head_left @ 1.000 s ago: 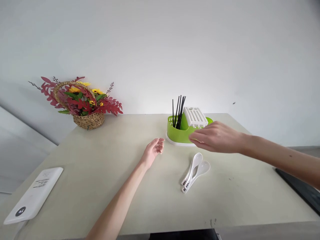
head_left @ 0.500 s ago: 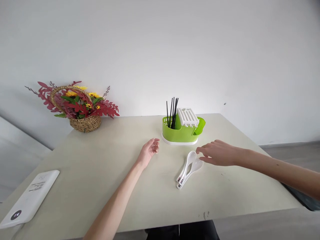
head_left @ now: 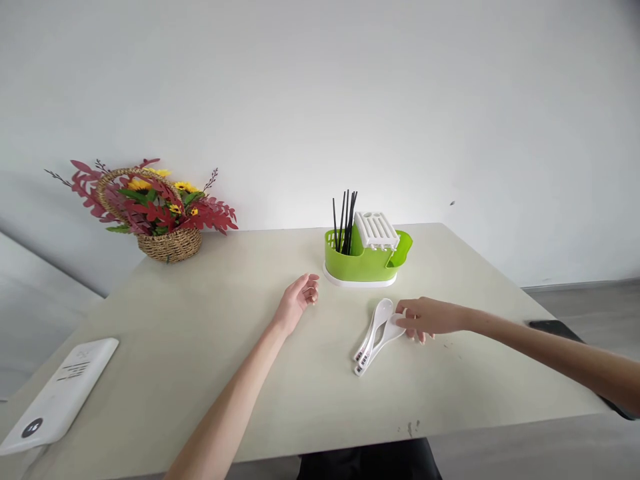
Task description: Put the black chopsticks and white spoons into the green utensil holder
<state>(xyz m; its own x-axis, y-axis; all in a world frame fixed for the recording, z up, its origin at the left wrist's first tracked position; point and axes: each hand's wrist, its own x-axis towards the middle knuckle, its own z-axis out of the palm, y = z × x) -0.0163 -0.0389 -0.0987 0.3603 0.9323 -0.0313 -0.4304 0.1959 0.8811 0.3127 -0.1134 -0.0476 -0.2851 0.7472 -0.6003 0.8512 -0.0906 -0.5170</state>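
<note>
Several white soup spoons point(head_left: 379, 319) lie overlapped on the table, bowls pointing away from me and handles toward me. My right hand point(head_left: 425, 315) is at the bowl of the rightmost spoon point(head_left: 386, 337), its thumb and fingers closed on the bowl's right edge and partly covering it. My left hand point(head_left: 297, 301) rests on the table left of the spoons, fingers loosely curled and apart, with nothing in it. Just beyond the hands stands a green utensil caddy point(head_left: 357, 268) with a white slotted top point(head_left: 376, 231) and a white base. Black chopsticks point(head_left: 347, 227) stand upright in its left compartment.
A wicker basket point(head_left: 170, 245) of artificial flowers stands at the back left of the table point(head_left: 225, 287). On the near left lies a white device point(head_left: 63, 393) with a cable. A dark flat object point(head_left: 555, 328) shows at the right edge, partly behind my forearm.
My right hand has come down from in front of the caddy to the rightmost spoon's bowl, and its fingers have closed there. My left hand has stayed put. The view has shifted slightly.
</note>
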